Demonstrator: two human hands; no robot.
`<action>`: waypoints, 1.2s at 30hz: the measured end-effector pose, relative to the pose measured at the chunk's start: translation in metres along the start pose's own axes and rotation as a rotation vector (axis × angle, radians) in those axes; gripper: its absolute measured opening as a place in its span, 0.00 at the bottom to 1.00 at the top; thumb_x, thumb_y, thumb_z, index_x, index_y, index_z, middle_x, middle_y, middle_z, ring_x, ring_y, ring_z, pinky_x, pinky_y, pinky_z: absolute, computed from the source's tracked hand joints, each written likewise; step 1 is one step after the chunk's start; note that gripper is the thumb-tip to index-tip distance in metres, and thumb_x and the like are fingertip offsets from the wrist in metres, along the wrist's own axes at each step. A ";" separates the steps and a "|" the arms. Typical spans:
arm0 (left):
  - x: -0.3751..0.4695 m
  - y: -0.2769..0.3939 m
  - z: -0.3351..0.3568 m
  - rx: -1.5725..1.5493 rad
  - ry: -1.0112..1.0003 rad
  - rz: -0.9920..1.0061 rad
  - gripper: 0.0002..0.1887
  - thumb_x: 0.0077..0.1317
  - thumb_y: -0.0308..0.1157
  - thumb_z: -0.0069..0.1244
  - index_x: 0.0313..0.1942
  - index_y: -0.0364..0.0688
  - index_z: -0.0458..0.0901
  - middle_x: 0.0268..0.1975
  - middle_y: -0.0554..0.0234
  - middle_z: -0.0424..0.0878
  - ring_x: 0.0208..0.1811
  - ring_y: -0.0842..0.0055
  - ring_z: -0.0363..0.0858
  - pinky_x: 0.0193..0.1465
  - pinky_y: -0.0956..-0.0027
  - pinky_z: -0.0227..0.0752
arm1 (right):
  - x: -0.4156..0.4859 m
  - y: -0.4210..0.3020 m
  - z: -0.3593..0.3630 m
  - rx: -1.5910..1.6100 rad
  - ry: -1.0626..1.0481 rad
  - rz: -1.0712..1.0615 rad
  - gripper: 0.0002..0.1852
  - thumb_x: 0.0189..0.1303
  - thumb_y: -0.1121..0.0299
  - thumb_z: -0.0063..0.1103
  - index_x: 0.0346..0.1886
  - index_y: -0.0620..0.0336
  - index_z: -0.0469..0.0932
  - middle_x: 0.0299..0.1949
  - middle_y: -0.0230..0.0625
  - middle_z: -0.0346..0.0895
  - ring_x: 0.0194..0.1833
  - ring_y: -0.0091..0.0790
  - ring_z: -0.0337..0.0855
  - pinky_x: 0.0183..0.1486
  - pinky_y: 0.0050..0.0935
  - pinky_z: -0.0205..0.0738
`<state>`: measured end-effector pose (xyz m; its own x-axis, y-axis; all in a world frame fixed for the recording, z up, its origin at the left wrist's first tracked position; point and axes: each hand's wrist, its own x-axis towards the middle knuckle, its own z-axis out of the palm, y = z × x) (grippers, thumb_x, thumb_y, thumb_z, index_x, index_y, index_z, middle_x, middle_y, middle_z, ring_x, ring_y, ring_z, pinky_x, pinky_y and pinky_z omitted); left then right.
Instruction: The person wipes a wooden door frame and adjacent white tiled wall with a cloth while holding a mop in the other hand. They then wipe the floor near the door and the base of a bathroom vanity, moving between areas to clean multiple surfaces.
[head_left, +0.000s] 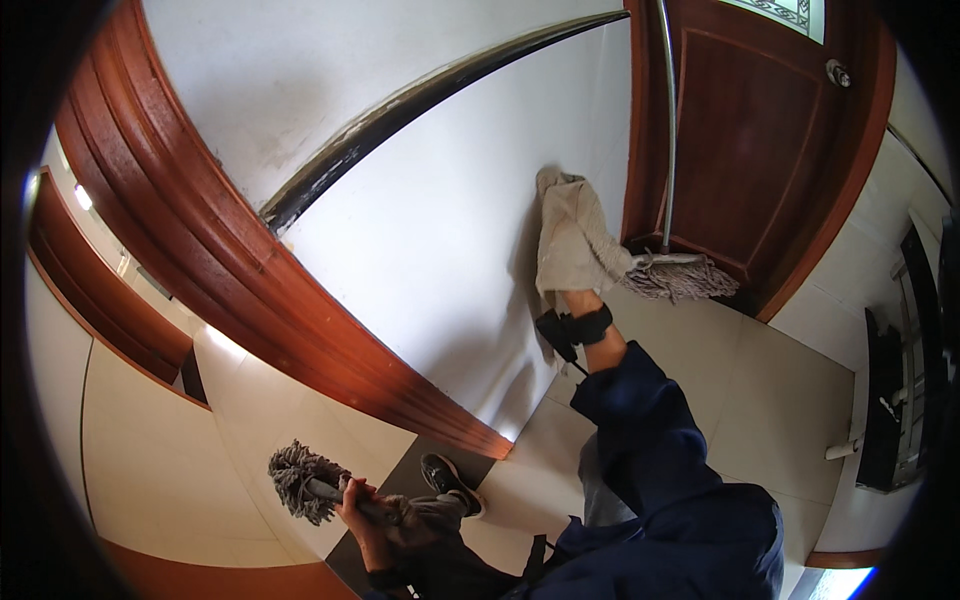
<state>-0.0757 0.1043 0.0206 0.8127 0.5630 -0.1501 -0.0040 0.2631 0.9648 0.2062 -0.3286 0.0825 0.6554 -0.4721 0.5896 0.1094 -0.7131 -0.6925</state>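
A beige cloth (571, 232) drapes over my right hand (581, 294), pressed near the white tiled wall (420, 225); the fingers are hidden beneath it, and only the wrist with a black strap shows. Lower left, my left hand (357, 504) is closed around the dark handle of a small string mop head (304, 480) with grey-brown strands. The mop head points away to the left, above the light floor. Something dark and furry-looking lies beside the handle, partly against my sleeve; I cannot tell what it is.
A long-handled string mop (679, 277) stands against the brown wooden door (750, 150). A dark trim strip (450, 94) crosses the wall. The reddish wooden door frame (300, 300) runs between me and another room. A black rack-like object (896, 390) is at the right. My shoe (450, 480) stands near the threshold.
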 end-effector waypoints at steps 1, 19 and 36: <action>-0.001 0.001 0.000 -0.002 0.007 -0.010 0.13 0.62 0.39 0.53 0.32 0.35 0.79 0.22 0.61 0.77 0.18 0.78 0.73 0.20 0.75 0.67 | 0.010 -0.002 -0.004 -0.002 0.010 0.001 0.20 0.70 0.66 0.42 0.63 0.59 0.63 0.56 0.36 0.68 0.55 0.31 0.68 0.59 0.23 0.64; 0.003 -0.004 0.003 0.035 -0.059 0.033 0.13 0.63 0.38 0.53 0.32 0.35 0.80 0.23 0.60 0.78 0.20 0.76 0.75 0.23 0.74 0.70 | -0.082 -0.100 -0.019 0.298 -0.235 -0.340 0.14 0.66 0.68 0.46 0.52 0.61 0.70 0.43 0.37 0.72 0.44 0.35 0.72 0.52 0.26 0.69; -0.020 0.009 0.017 0.156 -0.211 0.146 0.11 0.61 0.34 0.54 0.34 0.34 0.78 0.27 0.59 0.81 0.22 0.75 0.79 0.24 0.74 0.71 | -0.271 -0.089 -0.086 0.808 -0.906 0.290 0.08 0.60 0.70 0.52 0.40 0.62 0.76 0.31 0.39 0.75 0.34 0.41 0.74 0.46 0.31 0.74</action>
<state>-0.0822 0.0815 0.0360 0.9132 0.4069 0.0249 -0.0531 0.0583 0.9969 -0.0455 -0.1817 0.0198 0.9757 0.1972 0.0958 0.0915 0.0310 -0.9953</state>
